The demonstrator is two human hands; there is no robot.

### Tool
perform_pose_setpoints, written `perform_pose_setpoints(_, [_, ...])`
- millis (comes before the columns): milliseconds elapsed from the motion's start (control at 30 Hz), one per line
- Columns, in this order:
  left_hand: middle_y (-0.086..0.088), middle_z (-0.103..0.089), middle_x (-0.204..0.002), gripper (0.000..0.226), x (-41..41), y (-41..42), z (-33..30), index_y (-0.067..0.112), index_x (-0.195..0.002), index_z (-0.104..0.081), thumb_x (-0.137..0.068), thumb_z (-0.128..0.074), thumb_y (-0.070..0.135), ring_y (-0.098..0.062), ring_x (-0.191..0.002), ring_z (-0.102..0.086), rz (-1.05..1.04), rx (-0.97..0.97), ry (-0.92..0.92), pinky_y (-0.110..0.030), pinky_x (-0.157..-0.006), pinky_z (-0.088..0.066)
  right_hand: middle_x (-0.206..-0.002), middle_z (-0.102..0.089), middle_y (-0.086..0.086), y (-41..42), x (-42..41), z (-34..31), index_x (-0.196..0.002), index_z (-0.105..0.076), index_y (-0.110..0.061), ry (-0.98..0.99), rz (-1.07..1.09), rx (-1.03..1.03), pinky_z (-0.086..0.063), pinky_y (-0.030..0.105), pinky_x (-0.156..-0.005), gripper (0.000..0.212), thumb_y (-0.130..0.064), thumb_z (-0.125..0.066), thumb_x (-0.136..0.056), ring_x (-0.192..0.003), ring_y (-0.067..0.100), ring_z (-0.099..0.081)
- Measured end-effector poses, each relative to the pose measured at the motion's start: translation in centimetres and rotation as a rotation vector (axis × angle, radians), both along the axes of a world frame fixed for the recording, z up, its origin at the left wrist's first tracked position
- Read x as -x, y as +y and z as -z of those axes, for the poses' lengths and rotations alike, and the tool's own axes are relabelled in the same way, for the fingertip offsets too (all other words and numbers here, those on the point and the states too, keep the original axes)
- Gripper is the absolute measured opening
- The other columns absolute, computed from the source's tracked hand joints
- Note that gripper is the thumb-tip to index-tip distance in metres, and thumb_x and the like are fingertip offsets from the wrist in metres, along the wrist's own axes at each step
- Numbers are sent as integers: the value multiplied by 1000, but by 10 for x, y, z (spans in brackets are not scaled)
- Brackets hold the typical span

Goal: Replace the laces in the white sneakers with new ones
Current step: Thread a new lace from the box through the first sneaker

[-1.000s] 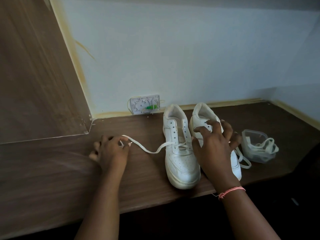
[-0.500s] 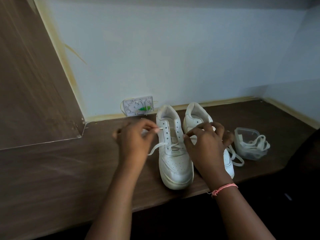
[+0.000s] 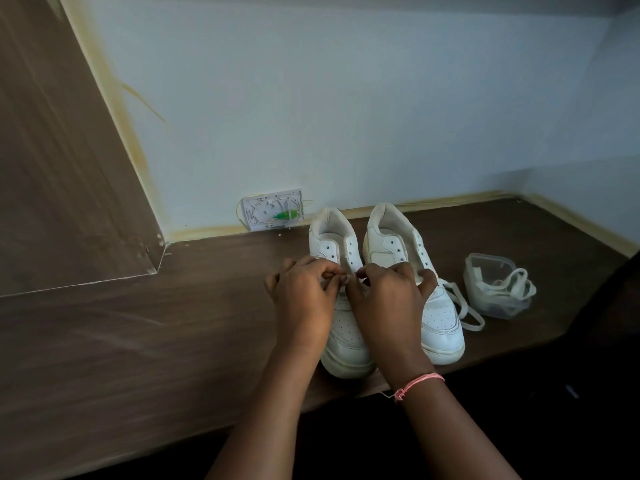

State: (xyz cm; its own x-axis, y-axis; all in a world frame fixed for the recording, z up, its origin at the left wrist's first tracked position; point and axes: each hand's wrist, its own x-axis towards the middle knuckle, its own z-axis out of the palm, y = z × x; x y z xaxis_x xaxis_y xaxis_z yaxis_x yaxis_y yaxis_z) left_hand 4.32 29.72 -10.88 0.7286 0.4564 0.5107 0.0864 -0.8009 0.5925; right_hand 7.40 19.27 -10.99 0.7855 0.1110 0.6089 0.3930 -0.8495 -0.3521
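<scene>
White leather sneakers are placed side by side on the dark wooden shelf (image 3: 173,341), with the toes towards the person and the heels near the wall. The step in hand is judged to be the threading of a lace through the eyelets of the left sneaker (image 3: 341,244). The left hand (image 3: 304,299) and the right hand (image 3: 388,299) are brought close together over the middle of this shoe, and both are curled. The fingertips of the left hand seem to be pinched on the lace (image 3: 343,299), of which only a short white part is seen between the hands. What is held by the right hand cannot be told, because the lace tip is hidden by the fingers. The upper eyelets of both shoes are seen empty, so much of the work is judged to be left. To do this step well, the lace should be kept flat and not twisted, the tip should be guided straight into the next hole, and the shoe should be steadied while the lace is pulled. Both ends should be kept equal in length. A loose lace (image 3: 462,306) lies beside the right sneaker (image 3: 391,244), and more laces are kept in the clear plastic container (image 3: 485,271) near it.
</scene>
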Motion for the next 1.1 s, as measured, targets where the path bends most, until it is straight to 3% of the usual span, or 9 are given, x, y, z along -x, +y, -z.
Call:
perform_pose_setpoints(133, [24, -55, -81, 4, -3, -4, 5, 36, -85, -71, -83, -73, 35, -2, -92, -44, -17, 68, -9, -29, -78, -17, -57, -64, -7, -1, -2, 1, -69, -68, -22, 10, -9, -13, -17, 42, -99, 17, -33, -73, -81, -86, 22, -58])
perform_pose_setpoints(267, [24, -57, -80, 4, -7, -4, 10, 38, -83, -70, -83, -74, 35, -6, -95, -54, 1, 194, -11, -35, -85, -31, -58, -65, -7, -2, -3, 1, -69, -68, -23, 8, -11, -19, -17, 41, -98, 18, -34, -72, -82, -87, 22, -58])
perform_pose_setpoints(433, [22, -59, -88, 2, -8, -8, 8, 38, -86, -71, -85, -71, 37, -8, -103, -51, -44, 172, 42, -30, -80, -18, -66, -68, -7, -7, -7, 2, -79, -71, -24, 22, -48, -1, -16, 40, -99, 14, -35, -67, -86, -95, 21, -57])
perform_pose_setpoints(567, [22, -53, -87, 1, -7, -9, 8, 40, -84, -71, -83, -72, 40, -8, -103, -48, -61, 196, 46, -32, -80, -18, -89, -71, -8, -10, -9, 0, -101, -70, -28, 134, -63, -48, -17, 38, -95, 17, -37, -57, -94, -109, 17, -49])
perform_pose_setpoints(767, [22, -53, -91, 2, -5, -12, 6, 39, -85, -71, -83, -72, 38, -7, -103, -46, -65, 194, 55, -31, -83, -18, -93, -68, -9, -7, -12, 1, -92, -69, -24, 122, -48, -113, -16, 34, -81, 6, -26, -64, -90, -109, 21, -45])
perform_pose_setpoints(1000, [22, -55, -97, 8, -3, -12, 6, 44, -86, -68, -82, -73, 40, -5, -102, -43, -62, 125, 60, -30, -82, -14, -123, -52, -3, -15, -17, -5, -103, -65, -24, 190, -28, -39, -19, 39, -91, 11, -28, -58, -94, -120, 23, -27])
perform_pose_setpoints(1100, [23, -53, -103, 14, -2, -11, 4, 48, -90, -65, -80, -73, 42, -4, -102, -42, -65, 112, 34, -28, -82, -11, -129, -49, 9, -48, -33, -23, -109, -63, -18, 196, 198, -81, -23, 48, -100, 20, -29, -53, -96, -125, 32, -29])
